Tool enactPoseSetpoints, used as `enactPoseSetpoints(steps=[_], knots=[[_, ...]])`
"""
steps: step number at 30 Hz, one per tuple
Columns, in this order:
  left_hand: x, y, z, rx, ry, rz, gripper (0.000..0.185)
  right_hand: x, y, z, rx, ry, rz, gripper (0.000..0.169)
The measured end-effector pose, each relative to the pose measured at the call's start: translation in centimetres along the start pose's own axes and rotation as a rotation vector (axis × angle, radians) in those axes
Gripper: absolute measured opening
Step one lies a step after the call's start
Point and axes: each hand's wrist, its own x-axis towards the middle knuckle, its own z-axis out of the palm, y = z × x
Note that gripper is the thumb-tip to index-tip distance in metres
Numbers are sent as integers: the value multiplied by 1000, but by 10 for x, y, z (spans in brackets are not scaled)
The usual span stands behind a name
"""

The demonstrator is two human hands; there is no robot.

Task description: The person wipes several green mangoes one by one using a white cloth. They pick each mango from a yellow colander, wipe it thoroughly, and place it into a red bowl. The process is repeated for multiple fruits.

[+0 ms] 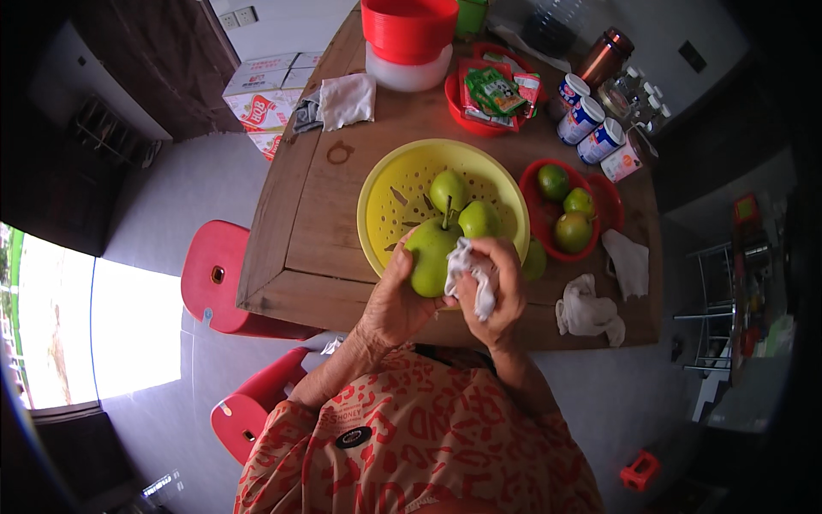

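A green pear point(431, 257) with its stem up is held in my left hand point(392, 302), above the near rim of a yellow colander point(380, 193). My right hand point(504, 292) grips a crumpled white cloth point(472, 270) and presses it to the pear's right side. Two more green pears, a rear one point(447, 189) and a nearer one point(480, 220), lie in the colander. Another green fruit point(534, 259) shows partly beside the colander's right rim, behind my right hand.
Right of the colander, a red bowl point(546, 247) holds green citrus fruits point(573, 231). White cloths point(589, 311) lie at the wooden table's point(321, 218) right front. Packets fill another red bowl point(478, 123) behind. Stacked red basins point(411, 32), cans point(580, 120) and a copper-coloured flask point(603, 58) stand farther back. Red stools point(215, 276) are at left.
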Motion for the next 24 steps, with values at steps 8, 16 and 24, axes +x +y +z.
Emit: enactPoseSetpoints(steps=[8, 16, 24], knots=[[-4, 10, -8, 140, 16, 2, 63, 21, 27, -15, 192, 420, 283, 21], [-2, -9, -2, 119, 22, 27, 65, 0, 8, 21, 99, 212, 116, 24], [-3, -3, -2, -11, -38, 28, 69, -2, -5, 23, -66, 53, -78, 21]])
